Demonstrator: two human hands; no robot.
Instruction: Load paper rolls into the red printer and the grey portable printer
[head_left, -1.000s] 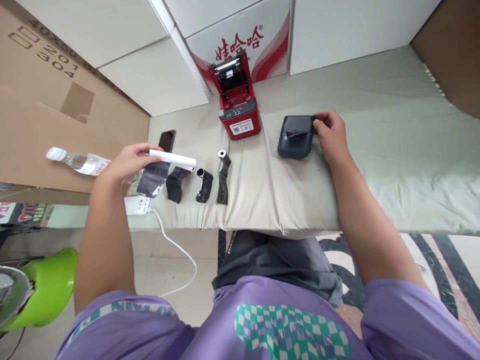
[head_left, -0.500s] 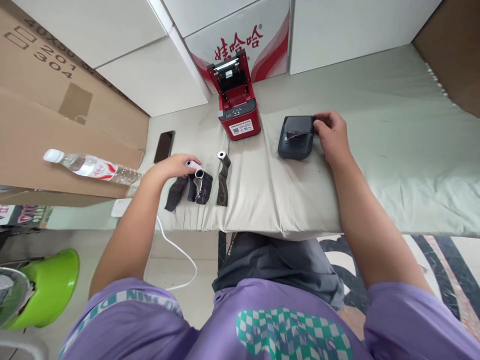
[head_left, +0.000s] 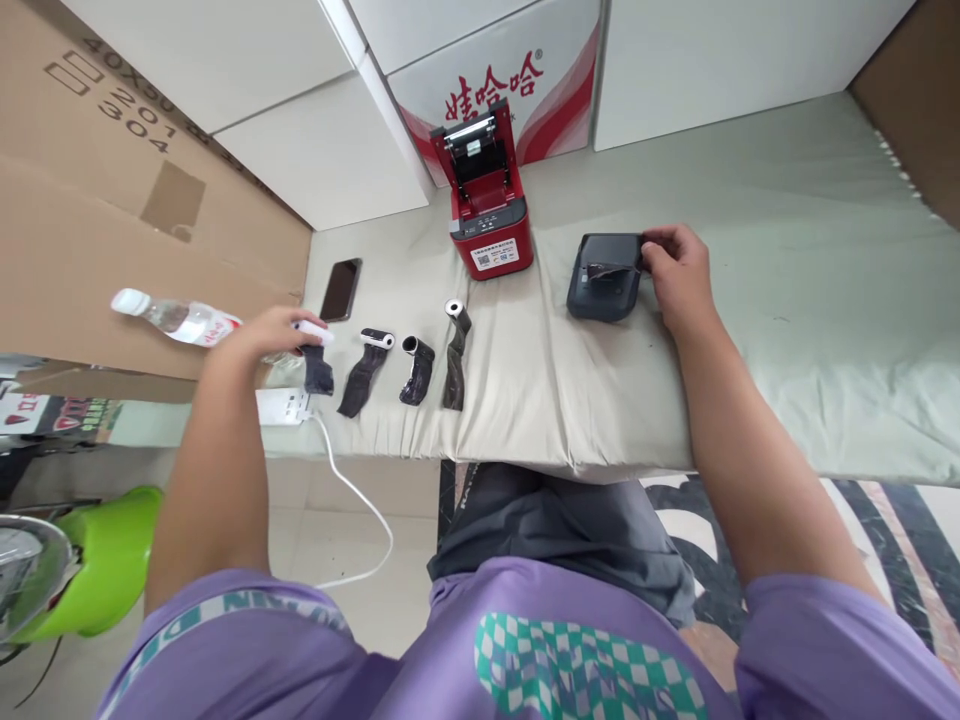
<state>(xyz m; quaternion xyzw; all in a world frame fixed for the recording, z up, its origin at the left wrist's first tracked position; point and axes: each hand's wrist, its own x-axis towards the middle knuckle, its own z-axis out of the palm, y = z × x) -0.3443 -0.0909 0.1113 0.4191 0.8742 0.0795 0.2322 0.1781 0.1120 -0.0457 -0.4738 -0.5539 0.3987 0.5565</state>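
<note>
At the left, my left hand (head_left: 279,332) is closed on a small white paper roll (head_left: 315,333) with a dark strip hanging from it. To its right lie a white roll with a dark tail (head_left: 365,372), a dark-wrapped roll (head_left: 417,370) and another white-ended roll with a long dark tail (head_left: 454,352). My right hand (head_left: 679,268) pinches the right edge of a black portable printer (head_left: 604,277), which rests on the cloth with a dark scrap sticking out of its top. Behind stands a red label printer (head_left: 491,215) with its lid raised.
A phone (head_left: 341,289) lies behind the rolls. A water bottle (head_left: 176,318) leans by the cardboard box (head_left: 97,240). A white power strip (head_left: 283,407) with a cable sits at the front left. White cartons (head_left: 675,70) line the back of the cloth-covered surface (head_left: 772,330).
My left hand has carried the white roll leftward, away from the other rolls, which now show more fully. My right hand stays at the black printer. The view has shifted slightly.
</note>
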